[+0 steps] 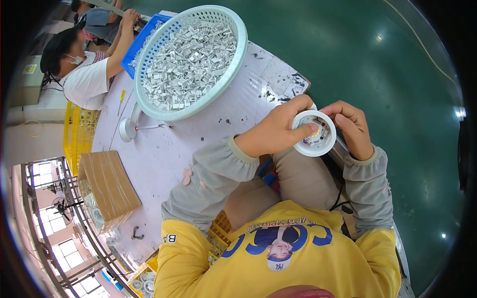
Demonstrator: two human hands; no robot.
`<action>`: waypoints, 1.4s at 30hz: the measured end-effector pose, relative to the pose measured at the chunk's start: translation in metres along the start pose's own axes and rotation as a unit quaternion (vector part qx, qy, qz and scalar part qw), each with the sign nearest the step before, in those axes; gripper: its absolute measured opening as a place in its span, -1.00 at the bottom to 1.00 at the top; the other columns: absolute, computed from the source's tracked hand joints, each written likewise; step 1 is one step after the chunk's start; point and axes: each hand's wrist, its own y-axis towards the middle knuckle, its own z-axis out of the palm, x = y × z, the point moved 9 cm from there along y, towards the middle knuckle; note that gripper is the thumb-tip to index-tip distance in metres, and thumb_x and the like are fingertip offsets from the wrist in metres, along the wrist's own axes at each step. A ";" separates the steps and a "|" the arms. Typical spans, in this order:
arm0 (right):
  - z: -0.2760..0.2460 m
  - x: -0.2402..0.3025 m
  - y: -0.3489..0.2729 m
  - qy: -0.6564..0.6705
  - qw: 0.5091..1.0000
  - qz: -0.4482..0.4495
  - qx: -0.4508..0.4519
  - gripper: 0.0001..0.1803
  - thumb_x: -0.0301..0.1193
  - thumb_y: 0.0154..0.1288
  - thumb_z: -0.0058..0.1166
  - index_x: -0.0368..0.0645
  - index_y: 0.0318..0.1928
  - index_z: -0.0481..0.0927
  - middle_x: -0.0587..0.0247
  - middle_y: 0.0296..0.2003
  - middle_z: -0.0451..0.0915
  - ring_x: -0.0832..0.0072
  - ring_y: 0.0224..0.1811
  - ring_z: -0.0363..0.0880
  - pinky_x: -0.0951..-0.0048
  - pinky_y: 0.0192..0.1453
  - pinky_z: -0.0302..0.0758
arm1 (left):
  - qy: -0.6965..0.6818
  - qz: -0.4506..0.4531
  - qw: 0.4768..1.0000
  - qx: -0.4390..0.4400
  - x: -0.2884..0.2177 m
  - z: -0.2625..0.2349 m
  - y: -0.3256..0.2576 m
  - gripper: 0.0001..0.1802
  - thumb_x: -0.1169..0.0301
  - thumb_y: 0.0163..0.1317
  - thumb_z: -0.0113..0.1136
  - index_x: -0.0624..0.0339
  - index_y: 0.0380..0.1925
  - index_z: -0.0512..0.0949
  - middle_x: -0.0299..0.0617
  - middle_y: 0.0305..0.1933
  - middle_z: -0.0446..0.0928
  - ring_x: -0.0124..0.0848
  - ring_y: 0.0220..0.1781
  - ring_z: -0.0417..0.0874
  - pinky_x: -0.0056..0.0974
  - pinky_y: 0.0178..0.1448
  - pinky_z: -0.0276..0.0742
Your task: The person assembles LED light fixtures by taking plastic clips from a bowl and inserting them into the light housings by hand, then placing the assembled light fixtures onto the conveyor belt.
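Head view: left hand [278, 131] and right hand [354, 128] pinch round white housing [314, 133], apparently past table edge [293, 79].

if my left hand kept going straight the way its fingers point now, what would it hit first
Probably the right hand. The left hand points across the round white housing that both hands hold, one of its fingers pressing inside the cup; the right hand grips the far rim. Depth is unclear.

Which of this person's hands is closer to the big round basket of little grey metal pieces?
Left. The left hand lies nearer the basket; the right hand sits beyond the white round housing.
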 end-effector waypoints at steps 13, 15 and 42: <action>0.008 -0.011 0.004 0.039 0.995 0.088 0.014 -0.69 -0.27 0.28 -0.11 -0.31 -0.26 0.48 0.33 -0.40 0.51 0.69 -0.36 0.43 0.67 -0.25 0.35 | -0.037 0.000 0.999 -0.005 0.001 0.000 -0.001 -0.74 0.38 0.17 0.08 0.28 -0.21 0.32 -0.24 -0.32 0.39 -0.55 -0.23 0.38 -0.41 -0.16 0.34; 0.008 -0.019 0.004 0.020 0.994 0.104 0.019 -0.71 -0.29 0.30 -0.14 -0.31 -0.26 0.48 0.34 -0.41 0.50 0.70 -0.37 0.43 0.68 -0.26 0.35 | -0.037 0.000 0.999 -0.001 0.001 -0.001 -0.002 -0.73 0.37 0.18 0.08 0.28 -0.20 0.31 -0.24 -0.32 0.39 -0.55 -0.23 0.38 -0.41 -0.15 0.34; 0.021 0.003 -0.005 -0.135 0.989 -0.055 0.026 -0.82 -0.44 0.04 -0.02 -0.30 -0.38 0.36 0.38 -0.61 0.43 0.77 -0.55 0.30 0.68 -0.47 0.24 | 0.044 0.049 0.998 0.011 -0.007 0.004 -0.005 -0.72 0.29 0.17 0.06 0.25 -0.26 0.31 -0.15 -0.37 0.42 -0.46 -0.29 0.44 -0.34 -0.21 0.36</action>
